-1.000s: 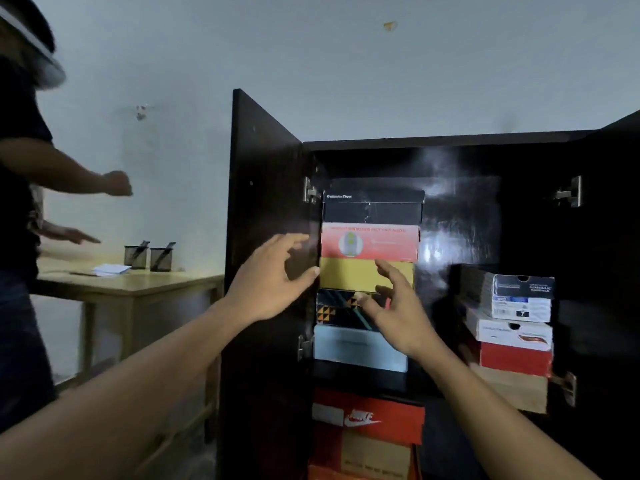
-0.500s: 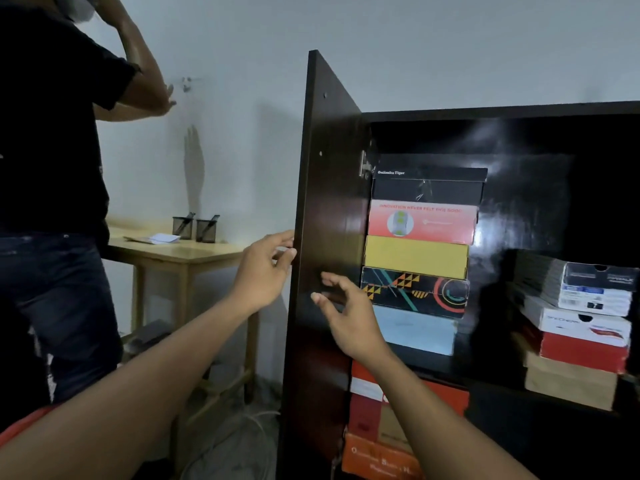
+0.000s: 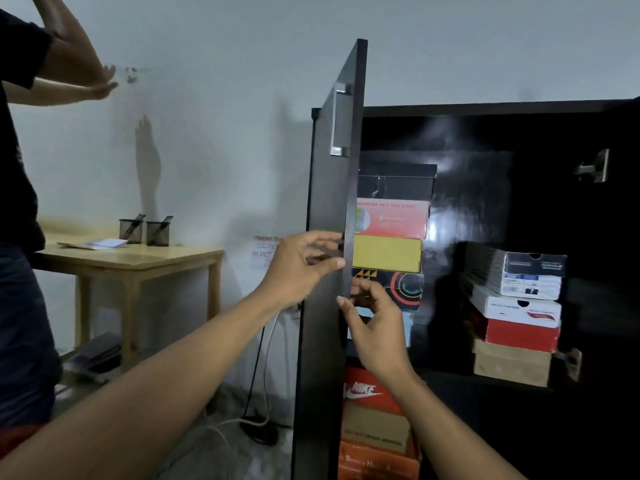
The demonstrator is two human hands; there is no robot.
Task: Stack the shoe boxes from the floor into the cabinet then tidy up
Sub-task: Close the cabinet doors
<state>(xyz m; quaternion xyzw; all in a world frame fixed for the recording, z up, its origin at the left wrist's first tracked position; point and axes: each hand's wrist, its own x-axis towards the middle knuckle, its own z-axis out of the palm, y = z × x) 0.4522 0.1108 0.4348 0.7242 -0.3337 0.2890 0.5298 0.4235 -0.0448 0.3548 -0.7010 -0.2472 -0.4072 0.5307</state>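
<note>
Dark brown wooden cabinet door (image 3: 329,202) is edge-on to me, about half open. My left hand (image 3: 301,268) pinches its free edge from the outer side. My right hand (image 3: 374,334) is curled onto the same edge just below, fingertips wrapped round it.

The shoe boxes are all on the cabinet's shelves. One tall stack with a plain yellow cardboard box (image 3: 386,254) in the middle sits at the left end of the upper shelf. A messier pile with a white branded box (image 3: 519,306) sits near the right end. A red swoosh-logo box (image 3: 367,389) is at the left end of the shelf below.

Biggest worry is my fingers: if I swing the door in with both hands wrapped on that edge, they probably get squashed against the frame. The right pile also looks skewed, so a corner poking past the shelf front could stop the other door or get knocked. I can't tell if the left stack sticks out.

Around me:
- a brushed metal bar handle (image 3: 341,119) sits higher up the door, with nobody's hand on it
- a light wooden surface (image 3: 138,259) stands to the left, with two black mesh pen cups (image 3: 131,231) near its back edge
- another person in a dark shirt (image 3: 17,168) stands beside it
- loose cables (image 3: 256,393) trail on the floor by the cabinet's left side, so I'd watch my feet
</note>
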